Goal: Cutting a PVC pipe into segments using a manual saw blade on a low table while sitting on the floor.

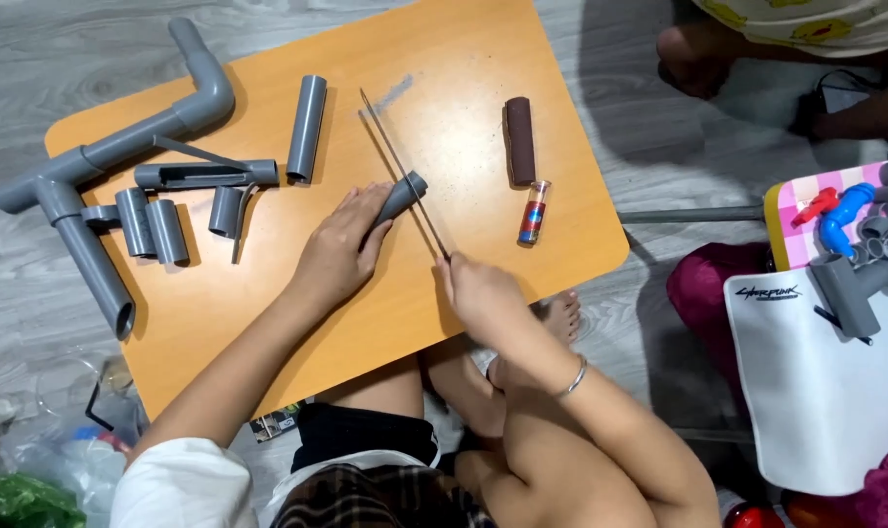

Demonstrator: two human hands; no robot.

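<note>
Bare forearms fill the bottom of the view, the person's lap and plaid shorts cut off by the lower edge. Beneath them spreads the orange table (268,332), the largest thing here, its near edge partly hidden by the arms.

On the table's far left lies a grey pipe assembly (102,156) of joined tubes and elbows, one leg running off the table corner. Just beside it sit several short grey pipe offcuts (155,227), a slotted grey pipe (209,175) and a straight grey pipe length (307,127). At the right edge of the view a second small table (791,210) with a pink checked top holds more fittings; it is cut off, and a white sheet covers part of it.

The left hand (336,249) is closed over a short grey pipe piece (402,196) near the table's middle, pressing it down; only the pipe's far end shows past the fingers. Its long axis runs diagonally, open end pointing up and to the right.

The right hand (478,293) is closed around the near end of a thin saw blade (400,166), whose handle end is hidden in the fist. The blade lies across the pipe piece, slanting away to the upper left.

Right of the blade lie a dark brown roll (520,140) and a small glue tube (533,212), both well apart from the hands.
</note>
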